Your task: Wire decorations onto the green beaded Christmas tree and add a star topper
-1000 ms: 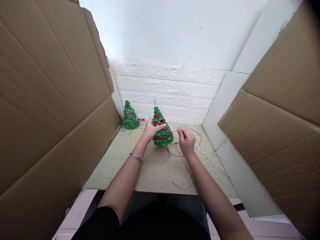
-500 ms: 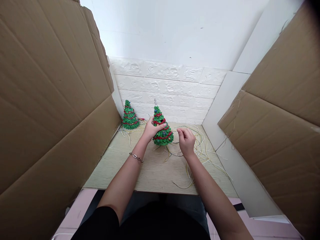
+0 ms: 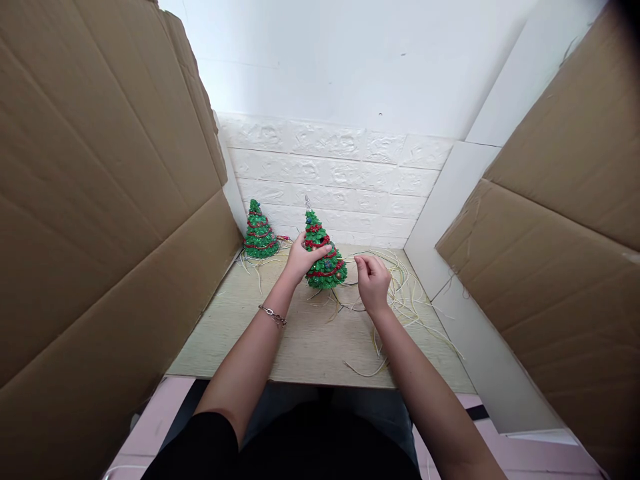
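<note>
Your held tree tips slightly left; your left hand grips its side, likely for steadiness. Fingers of your right hand pinch a wire, perhaps guiding it.

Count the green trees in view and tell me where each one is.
2. The held tree is in the left hand, near the middle of the table; the other tree stands at the table's back left corner.

Red garlands stripe the left green conical tree and right green conical tree; thin wires are mostly white and yellow.
</note>
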Motion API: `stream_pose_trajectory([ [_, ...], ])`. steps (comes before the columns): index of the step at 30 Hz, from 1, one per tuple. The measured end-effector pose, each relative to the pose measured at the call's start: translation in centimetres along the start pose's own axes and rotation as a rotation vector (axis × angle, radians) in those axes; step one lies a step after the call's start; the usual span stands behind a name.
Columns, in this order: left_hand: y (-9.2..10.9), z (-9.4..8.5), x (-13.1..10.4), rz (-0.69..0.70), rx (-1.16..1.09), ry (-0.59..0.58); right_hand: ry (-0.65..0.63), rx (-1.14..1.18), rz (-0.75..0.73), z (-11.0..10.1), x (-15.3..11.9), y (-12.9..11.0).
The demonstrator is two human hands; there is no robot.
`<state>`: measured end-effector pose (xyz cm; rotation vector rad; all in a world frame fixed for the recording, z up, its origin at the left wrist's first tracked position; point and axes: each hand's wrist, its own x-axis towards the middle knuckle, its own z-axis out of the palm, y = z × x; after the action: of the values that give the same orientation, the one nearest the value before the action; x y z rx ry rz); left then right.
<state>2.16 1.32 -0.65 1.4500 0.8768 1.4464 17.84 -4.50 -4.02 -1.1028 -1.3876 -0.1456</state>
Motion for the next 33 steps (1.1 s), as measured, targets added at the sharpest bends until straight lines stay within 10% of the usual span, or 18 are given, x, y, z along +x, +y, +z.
stream_pose_trajectory([
  [22,-0.36,0.43,0.0,0.055,0.08,-0.006,-0.061,0.023,0.069,0.44,-0.57,-0.13],
  [33,-0.37,0.59,0.04,0.075,0.087,0.016,-0.212,0.02,-0.13,0.8,-0.41,0.42],
])
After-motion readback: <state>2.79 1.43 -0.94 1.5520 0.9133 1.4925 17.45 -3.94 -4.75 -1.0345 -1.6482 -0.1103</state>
